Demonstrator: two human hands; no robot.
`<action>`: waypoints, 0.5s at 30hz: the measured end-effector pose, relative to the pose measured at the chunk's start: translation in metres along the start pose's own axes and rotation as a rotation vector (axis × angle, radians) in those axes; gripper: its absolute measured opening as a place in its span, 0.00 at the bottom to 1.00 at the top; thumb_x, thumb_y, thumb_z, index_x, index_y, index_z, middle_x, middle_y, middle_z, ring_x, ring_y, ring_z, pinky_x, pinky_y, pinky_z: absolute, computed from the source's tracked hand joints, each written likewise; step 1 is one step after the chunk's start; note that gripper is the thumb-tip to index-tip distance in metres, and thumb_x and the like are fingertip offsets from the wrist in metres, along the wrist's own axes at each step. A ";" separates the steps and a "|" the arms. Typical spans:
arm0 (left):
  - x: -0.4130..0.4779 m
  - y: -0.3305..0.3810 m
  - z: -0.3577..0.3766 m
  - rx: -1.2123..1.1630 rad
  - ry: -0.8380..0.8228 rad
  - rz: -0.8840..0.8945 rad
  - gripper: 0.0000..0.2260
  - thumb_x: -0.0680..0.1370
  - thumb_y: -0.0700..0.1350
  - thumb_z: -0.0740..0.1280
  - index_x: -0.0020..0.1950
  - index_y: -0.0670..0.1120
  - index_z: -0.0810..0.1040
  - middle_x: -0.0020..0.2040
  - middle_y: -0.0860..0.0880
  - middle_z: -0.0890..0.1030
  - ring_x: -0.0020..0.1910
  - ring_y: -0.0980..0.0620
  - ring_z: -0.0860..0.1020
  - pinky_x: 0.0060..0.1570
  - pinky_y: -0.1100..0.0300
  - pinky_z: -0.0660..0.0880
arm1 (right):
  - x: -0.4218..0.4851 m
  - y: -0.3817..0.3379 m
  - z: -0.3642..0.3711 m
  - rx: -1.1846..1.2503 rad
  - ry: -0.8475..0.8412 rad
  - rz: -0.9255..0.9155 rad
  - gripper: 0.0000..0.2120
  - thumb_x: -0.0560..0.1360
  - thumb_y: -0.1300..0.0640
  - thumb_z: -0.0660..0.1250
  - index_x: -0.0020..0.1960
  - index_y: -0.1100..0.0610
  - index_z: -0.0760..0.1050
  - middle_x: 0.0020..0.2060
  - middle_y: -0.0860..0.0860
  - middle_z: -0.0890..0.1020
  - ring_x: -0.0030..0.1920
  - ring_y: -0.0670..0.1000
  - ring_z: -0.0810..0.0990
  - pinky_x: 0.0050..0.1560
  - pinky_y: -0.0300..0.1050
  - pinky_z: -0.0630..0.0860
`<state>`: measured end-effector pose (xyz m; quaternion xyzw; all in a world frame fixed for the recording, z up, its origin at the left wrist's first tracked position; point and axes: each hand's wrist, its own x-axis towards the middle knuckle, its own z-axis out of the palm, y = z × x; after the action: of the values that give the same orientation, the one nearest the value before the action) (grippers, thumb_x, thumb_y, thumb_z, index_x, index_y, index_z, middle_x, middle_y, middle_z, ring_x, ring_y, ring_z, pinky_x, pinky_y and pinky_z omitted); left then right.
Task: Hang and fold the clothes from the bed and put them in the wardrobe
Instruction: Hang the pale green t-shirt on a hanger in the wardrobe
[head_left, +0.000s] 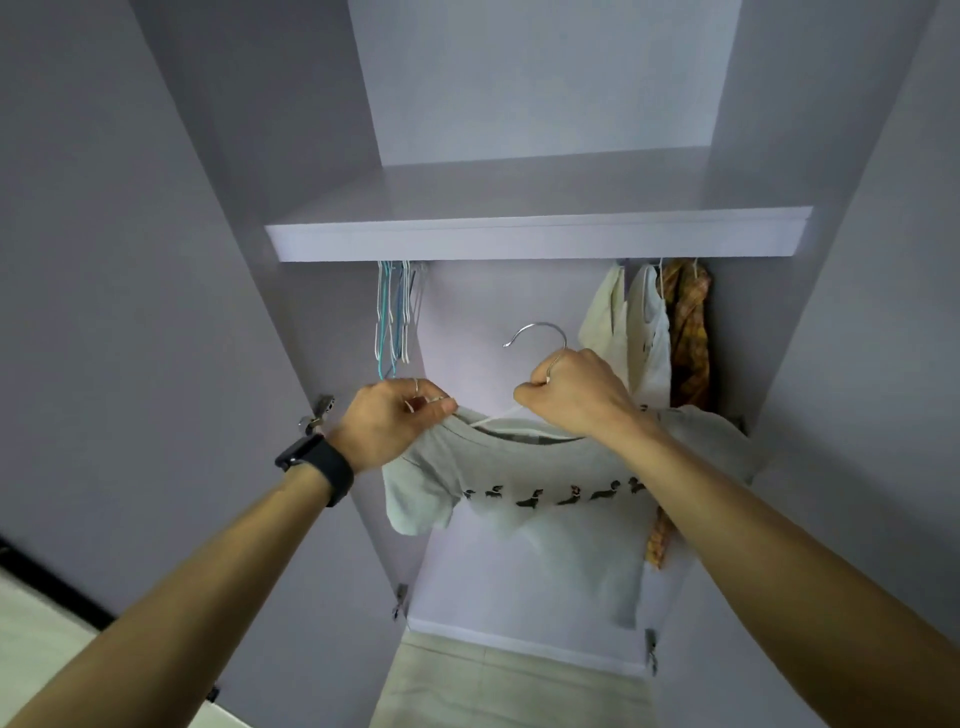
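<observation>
Wardrobe open, panels matte pale lilac-grey. Shelf spans full width, upper compartment above. Doors swung wide both sides. Metal hinges on inner edges. Floor beige tile. Light soft, even.

Pale grey T-shirt with a row of small dark dog figures across the chest, on a white hanger with a silver hook. Lilac-grey wardrobe; inside, cream garment, white garment, orange-yellow plaid garment, blue and white spare hangers. Black wristwatch.
</observation>
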<state>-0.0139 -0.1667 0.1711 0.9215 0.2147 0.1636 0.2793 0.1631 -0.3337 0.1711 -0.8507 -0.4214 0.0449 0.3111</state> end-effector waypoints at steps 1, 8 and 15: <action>-0.002 0.000 0.005 -0.004 -0.017 -0.002 0.06 0.77 0.59 0.69 0.47 0.59 0.84 0.44 0.58 0.83 0.46 0.61 0.79 0.47 0.72 0.71 | 0.002 -0.001 -0.001 0.023 0.051 0.009 0.20 0.69 0.53 0.65 0.25 0.57 0.59 0.21 0.50 0.61 0.28 0.52 0.61 0.31 0.45 0.62; 0.001 0.007 0.018 -0.006 -0.097 0.098 0.05 0.78 0.53 0.71 0.49 0.54 0.85 0.46 0.58 0.85 0.47 0.60 0.80 0.52 0.62 0.73 | -0.002 0.008 0.002 0.125 0.012 -0.053 0.18 0.74 0.49 0.67 0.30 0.57 0.80 0.21 0.43 0.76 0.25 0.44 0.73 0.33 0.41 0.70; -0.004 -0.006 0.008 0.039 0.066 0.117 0.05 0.81 0.47 0.68 0.46 0.50 0.83 0.39 0.60 0.80 0.39 0.62 0.78 0.41 0.74 0.70 | -0.037 0.074 -0.012 0.309 -0.150 0.144 0.28 0.74 0.25 0.55 0.58 0.42 0.79 0.52 0.39 0.83 0.55 0.41 0.78 0.58 0.45 0.72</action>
<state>-0.0153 -0.1678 0.1603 0.9319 0.1729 0.2054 0.2439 0.1944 -0.4003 0.1319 -0.8151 -0.3696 0.1946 0.4015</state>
